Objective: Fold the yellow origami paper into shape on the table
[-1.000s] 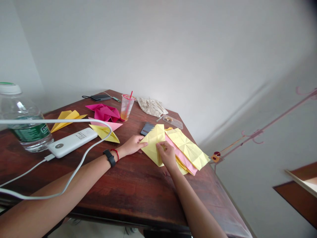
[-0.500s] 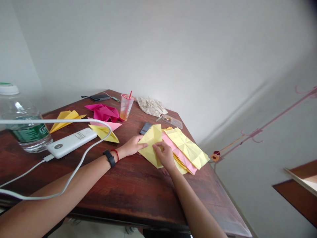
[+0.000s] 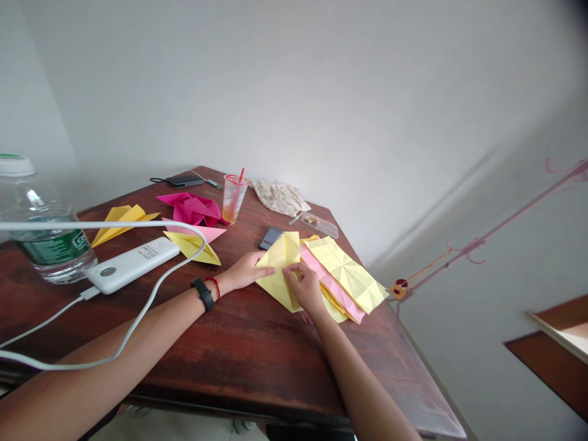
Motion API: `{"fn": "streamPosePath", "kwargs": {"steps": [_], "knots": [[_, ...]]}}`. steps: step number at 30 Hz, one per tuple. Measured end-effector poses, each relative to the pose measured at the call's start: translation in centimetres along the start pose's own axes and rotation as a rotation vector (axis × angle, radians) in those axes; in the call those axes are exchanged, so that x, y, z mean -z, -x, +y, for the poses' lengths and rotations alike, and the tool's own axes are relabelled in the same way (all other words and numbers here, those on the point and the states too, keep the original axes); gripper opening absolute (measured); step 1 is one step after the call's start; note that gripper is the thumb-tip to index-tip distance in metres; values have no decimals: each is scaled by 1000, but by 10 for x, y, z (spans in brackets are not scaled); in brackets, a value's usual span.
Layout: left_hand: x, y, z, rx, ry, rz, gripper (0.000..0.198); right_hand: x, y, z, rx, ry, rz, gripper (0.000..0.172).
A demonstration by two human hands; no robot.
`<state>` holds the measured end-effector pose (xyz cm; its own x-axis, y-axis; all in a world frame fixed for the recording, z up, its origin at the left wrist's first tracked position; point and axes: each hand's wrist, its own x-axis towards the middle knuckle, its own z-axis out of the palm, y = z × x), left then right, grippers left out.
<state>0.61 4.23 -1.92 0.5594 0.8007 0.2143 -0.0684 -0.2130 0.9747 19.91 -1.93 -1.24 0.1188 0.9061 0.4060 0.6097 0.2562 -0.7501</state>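
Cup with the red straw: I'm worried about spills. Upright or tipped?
Upright: the cup stands on its base, red straw pointing up.

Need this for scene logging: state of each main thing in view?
Left hand: grips yellow sheet
Right hand: pinches same sheet
Yellow sheet: folded, held
Loose sheets: creased, stacked, overlapping
Magenta paper: folded
Orange-yellow paper: folded
Small yellow paper: folded
Power bank: cable plugged in
Bottle: upright, capped
Cup: upright, straw in, partly filled
Pale cloth: rumpled
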Motion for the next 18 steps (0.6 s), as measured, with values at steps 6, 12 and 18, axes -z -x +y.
{"fn": "streamPosePath", "kwargs": {"steps": [6,12,18], "knots": [[-2,3,7,2,-30,-6,47,0,-3,3,-4,-17,37,24],[0,2,7,-7,-70,61,48,-1,-6,7,-72,-224,45,26],[1,-1,9,-105,-124,164,68,-4,-6,5,-176,-490,-4,30]]}}
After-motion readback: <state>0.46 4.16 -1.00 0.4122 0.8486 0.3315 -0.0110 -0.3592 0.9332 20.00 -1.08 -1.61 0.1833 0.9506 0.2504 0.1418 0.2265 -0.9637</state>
